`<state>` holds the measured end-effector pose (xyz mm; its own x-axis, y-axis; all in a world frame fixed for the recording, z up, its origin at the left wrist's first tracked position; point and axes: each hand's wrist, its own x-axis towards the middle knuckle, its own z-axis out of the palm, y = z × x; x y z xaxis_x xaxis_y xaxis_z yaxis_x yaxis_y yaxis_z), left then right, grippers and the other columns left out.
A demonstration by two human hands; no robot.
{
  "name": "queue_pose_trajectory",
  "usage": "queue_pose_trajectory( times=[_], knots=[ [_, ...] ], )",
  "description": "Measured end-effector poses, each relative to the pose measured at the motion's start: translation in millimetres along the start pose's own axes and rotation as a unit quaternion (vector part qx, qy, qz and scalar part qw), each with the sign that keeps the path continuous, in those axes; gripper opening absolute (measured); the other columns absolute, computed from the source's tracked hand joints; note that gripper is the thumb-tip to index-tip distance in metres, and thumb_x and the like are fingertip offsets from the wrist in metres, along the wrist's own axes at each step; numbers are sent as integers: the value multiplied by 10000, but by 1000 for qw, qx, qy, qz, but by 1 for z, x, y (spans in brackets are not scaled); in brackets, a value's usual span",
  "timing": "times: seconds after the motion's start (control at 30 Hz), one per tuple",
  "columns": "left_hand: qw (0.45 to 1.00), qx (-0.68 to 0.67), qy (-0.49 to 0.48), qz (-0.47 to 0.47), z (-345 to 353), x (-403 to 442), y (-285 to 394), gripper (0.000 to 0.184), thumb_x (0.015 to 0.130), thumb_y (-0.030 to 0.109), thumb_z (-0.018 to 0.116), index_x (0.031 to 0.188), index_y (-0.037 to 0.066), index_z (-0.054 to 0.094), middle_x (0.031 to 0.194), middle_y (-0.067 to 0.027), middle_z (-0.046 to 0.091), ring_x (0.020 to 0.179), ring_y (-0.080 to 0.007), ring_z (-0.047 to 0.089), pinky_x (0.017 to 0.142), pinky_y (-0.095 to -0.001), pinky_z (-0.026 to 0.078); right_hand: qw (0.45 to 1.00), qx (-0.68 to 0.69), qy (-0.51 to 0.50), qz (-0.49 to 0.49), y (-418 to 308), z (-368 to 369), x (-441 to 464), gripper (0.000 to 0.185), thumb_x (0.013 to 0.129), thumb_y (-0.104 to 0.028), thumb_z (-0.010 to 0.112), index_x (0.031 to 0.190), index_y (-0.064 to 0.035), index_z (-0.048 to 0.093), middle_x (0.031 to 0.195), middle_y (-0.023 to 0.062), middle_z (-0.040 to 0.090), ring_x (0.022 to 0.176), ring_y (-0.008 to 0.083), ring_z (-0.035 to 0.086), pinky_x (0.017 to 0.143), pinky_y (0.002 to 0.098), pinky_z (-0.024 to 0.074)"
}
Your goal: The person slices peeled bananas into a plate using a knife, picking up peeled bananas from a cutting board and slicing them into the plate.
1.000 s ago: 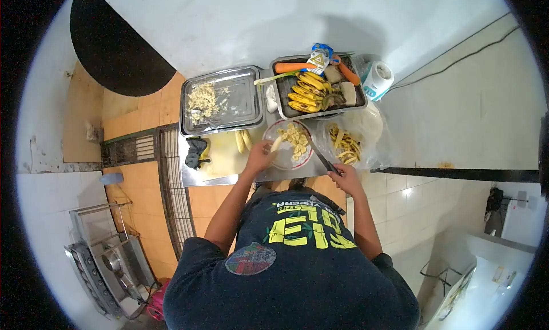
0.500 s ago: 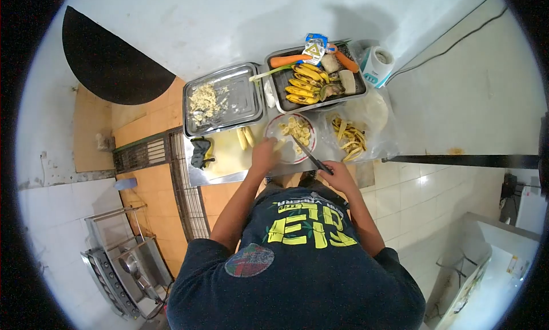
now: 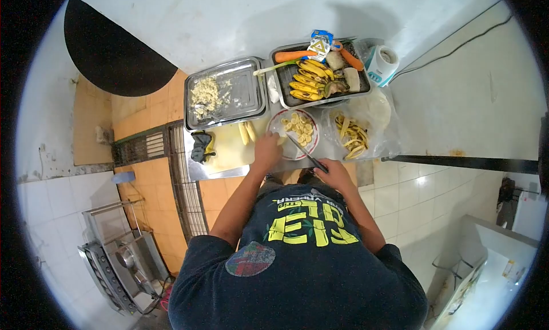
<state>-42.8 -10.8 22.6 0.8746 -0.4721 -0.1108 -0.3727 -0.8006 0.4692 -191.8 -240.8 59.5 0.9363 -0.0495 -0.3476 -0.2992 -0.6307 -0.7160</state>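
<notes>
My right hand is closed around the black handle of a knife, its blade pointing up and left over a red-rimmed white plate. Banana slices lie heaped on that plate. At the plate's left edge my left hand is closed on a peeled banana, mostly hidden by the fingers. Two peeled bananas rest on a pale cutting board to the left. Banana peels are piled on clear plastic right of the plate.
A metal tray at the back left contains crumbly pale food. Another tray has unpeeled bananas, carrots and a blue packet. Beside it is a white roll. A dark cloth-like bundle sits at the left.
The knife blade and my right hand have shifted slightly left and up. My left hand has moved a little up, still at the plate's left edge. The view has tilted slightly.
</notes>
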Motion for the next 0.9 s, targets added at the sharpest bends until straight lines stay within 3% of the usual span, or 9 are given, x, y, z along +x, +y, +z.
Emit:
queue_pose_trajectory(
  times=[0.43, 0.53, 0.73, 0.9],
  knots=[
    [1000, -26, 1, -12, 4, -9, -7, 332, 748, 110, 686, 1076, 60, 665, 1093, -178, 606, 1059, -390, 575, 886, -510, 460, 1000, -14, 16, -21, -17, 1, -7, 407, 886, -313, 660, 1168, -21, 684, 1048, 247, 700, 967, 437, 656, 858, 504, 517],
    [1000, -23, 13, 1, 4, -10, -10, 408, 759, 126, 746, 1148, 41, 658, 1111, -192, 603, 1053, -404, 598, 903, -490, 505, 999, -33, 11, -26, -21, 1, -8, 401, 887, -304, 654, 1173, -24, 683, 1047, 249, 699, 965, 439, 656, 853, 503, 519],
    [994, -99, 31, -41, -3, -18, -8, 442, 772, 167, 758, 1187, 65, 647, 1176, -181, 602, 1109, -405, 588, 921, -469, 500, 998, -62, 2, -3, -27, 1, -9, 406, 894, -304, 651, 1186, -23, 677, 1035, 249, 701, 953, 444, 657, 844, 518, 520],
    [980, -182, 44, -71, 2, -22, -19, 402, 799, 156, 748, 1179, 76, 646, 1165, -168, 601, 1051, -383, 622, 879, -451, 517, 997, -78, 2, -10, -22, 5, -6, 427, 905, -318, 655, 1214, -24, 675, 1012, 269, 697, 957, 444, 662, 847, 508, 526]
  ],
)
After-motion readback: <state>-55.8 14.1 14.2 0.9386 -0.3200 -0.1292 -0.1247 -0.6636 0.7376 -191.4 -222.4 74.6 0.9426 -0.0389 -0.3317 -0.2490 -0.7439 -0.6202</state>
